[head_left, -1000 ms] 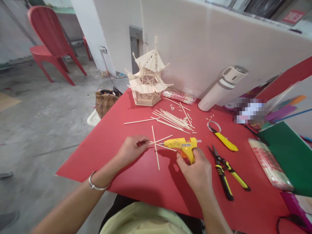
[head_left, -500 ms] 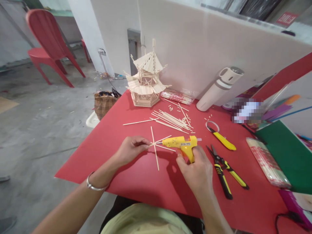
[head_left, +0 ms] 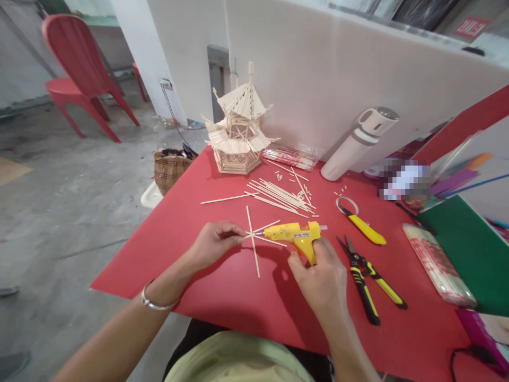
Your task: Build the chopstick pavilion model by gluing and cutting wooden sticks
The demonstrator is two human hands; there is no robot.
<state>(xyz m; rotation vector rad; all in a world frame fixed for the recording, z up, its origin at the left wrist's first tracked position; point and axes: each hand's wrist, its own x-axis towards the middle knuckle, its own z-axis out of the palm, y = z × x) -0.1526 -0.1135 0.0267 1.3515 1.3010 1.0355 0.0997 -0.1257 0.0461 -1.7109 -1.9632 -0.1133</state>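
My right hand (head_left: 320, 278) grips the handle of a yellow hot glue gun (head_left: 292, 233), its nozzle pointing left at the spot where thin wooden sticks (head_left: 253, 245) cross on the red table sheet (head_left: 222, 297). My left hand (head_left: 212, 244) is closed in a pinch on those crossed sticks right at the nozzle tip. A silver bangle sits on my left wrist.
A stick-built pagoda model (head_left: 238, 132) stands at the table's far edge, with a pile of loose sticks (head_left: 282, 196) before it. Yellow-handled snips (head_left: 360, 223) and pliers (head_left: 368, 281) lie right of the gun. A white bottle (head_left: 358, 143), stick packets (head_left: 437, 273), a green sheet (head_left: 469, 249) and a red chair (head_left: 79, 69) are around.
My left fingers have shifted slightly right onto the stick crossing, and the glue gun nozzle has closed in on that crossing. The view has drifted a little.
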